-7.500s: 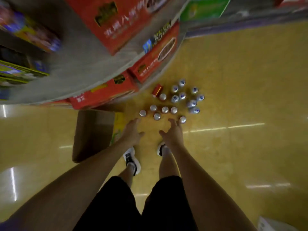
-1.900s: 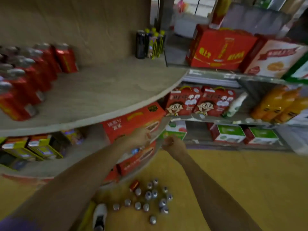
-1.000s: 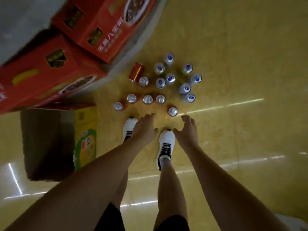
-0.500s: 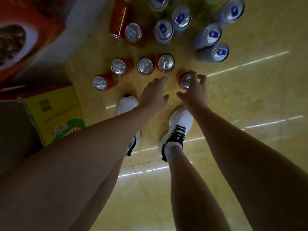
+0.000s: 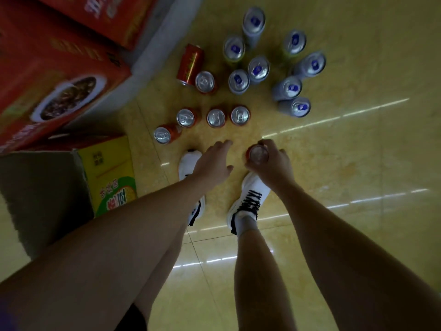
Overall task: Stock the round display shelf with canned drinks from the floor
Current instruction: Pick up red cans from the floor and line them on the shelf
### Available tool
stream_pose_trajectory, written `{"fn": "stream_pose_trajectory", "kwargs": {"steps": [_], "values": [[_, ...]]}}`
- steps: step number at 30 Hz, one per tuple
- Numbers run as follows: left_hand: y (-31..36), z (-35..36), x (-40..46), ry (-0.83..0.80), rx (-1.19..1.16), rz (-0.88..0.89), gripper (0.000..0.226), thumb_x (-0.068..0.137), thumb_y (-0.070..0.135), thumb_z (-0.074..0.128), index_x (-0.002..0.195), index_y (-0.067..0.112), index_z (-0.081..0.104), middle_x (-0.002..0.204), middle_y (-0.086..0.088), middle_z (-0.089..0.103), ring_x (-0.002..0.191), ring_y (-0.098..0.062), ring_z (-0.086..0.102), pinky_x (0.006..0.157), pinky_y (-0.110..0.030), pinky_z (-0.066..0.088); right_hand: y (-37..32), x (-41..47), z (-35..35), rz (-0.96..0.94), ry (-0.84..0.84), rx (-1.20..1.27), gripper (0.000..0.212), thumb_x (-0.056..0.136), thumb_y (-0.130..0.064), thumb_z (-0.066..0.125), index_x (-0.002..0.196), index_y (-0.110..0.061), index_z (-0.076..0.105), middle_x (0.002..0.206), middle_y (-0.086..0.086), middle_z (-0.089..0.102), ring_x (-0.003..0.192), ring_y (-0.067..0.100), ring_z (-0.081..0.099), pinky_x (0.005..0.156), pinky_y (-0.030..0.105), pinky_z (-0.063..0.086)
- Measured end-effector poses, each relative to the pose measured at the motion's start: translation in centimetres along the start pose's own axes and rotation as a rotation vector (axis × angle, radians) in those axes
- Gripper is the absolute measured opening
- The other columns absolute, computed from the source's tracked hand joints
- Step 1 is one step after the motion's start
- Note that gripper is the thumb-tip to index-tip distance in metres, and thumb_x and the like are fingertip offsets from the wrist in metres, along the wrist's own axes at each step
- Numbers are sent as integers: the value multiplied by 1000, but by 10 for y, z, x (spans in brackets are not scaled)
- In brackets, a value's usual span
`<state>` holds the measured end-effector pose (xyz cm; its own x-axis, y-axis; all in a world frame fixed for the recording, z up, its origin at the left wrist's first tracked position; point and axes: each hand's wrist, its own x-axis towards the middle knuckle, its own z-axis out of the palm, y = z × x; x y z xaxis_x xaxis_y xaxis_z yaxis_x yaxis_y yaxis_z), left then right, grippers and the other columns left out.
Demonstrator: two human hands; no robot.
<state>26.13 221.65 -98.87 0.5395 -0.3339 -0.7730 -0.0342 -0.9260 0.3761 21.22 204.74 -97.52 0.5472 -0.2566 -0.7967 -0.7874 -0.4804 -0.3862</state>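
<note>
Right hand (image 5: 274,163) has now closed its fingers (image 5: 267,145) round the nearest red can (image 5: 256,154), lifting it off the floor (image 5: 358,151), while left hand (image 5: 212,166), fingers spread, still reaches for the row of red cans (image 5: 216,118), so a shelf trip comes next.

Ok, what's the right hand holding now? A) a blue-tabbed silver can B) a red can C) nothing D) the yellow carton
B: the right hand curls round a red can near the right shoe, while the left hand is open and holds nothing.
</note>
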Motion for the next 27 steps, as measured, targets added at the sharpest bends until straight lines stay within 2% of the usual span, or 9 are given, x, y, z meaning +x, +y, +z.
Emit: {"fn": "stream_pose_trajectory", "kwargs": {"steps": [4,8,10,15,19,21,23,25,27], "values": [[24,-55,-33,-117,-38,21,79,80,23,77,144,24,30,137,-9,48,122,-28,53,90,-47,51,-40,-47,-42,-80,-33,29,66,62,-44,84,120,-39,54,103,8,61,88,23,59,73,24,41],[57,-123,-75,-60,-120,134,86,72,27,84,144,21,37,138,-7,50,123,-24,51,90,-35,46,-92,-98,-88,-152,-40,62,71,51,-52,84,115,-43,53,101,3,67,92,18,64,77,31,53],[75,-160,-105,-26,-181,204,85,66,35,85,140,19,45,130,-7,56,119,-23,54,93,-38,47,-121,-128,-111,-192,-25,72,72,49,-51,85,114,-43,54,98,1,68,92,16,64,78,33,54],[118,-245,-201,52,-368,240,79,59,30,87,129,15,55,119,-4,67,113,-18,62,96,-44,51,-202,-230,-174,-297,16,133,62,55,-28,90,110,-33,62,91,-9,69,84,9,64,63,15,45],[159,-325,-287,44,-350,336,70,72,-3,80,135,3,51,117,-3,60,108,-10,50,92,-11,45,-256,-315,-219,-380,94,195,63,59,-26,91,111,-28,56,86,-13,66,76,5,64,61,17,48],[173,-357,-321,68,-344,352,56,70,8,83,120,14,60,105,6,62,100,-11,54,86,-16,47,-277,-351,-244,-387,87,211,76,53,-30,91,115,-27,46,83,-11,63,66,0,59,53,14,43],[187,-391,-353,87,-292,384,54,56,13,90,100,26,60,91,8,68,87,-19,67,70,-25,55,-297,-381,-267,-408,74,179,79,52,-32,90,115,-25,44,84,-4,64,66,5,60,56,20,44],[201,-422,-377,126,-277,395,66,47,11,93,104,23,61,98,-1,72,92,-25,70,72,-38,60,-310,-406,-288,-450,91,144,62,65,-16,85,114,-19,46,94,2,66,68,11,60,59,23,45],[222,-453,-408,149,-305,420,71,49,9,94,111,18,61,105,-5,72,98,-23,69,78,-41,59,-321,-430,-307,-513,157,105,51,73,-4,75,115,-16,49,104,4,65,66,13,59,61,22,46]]}}
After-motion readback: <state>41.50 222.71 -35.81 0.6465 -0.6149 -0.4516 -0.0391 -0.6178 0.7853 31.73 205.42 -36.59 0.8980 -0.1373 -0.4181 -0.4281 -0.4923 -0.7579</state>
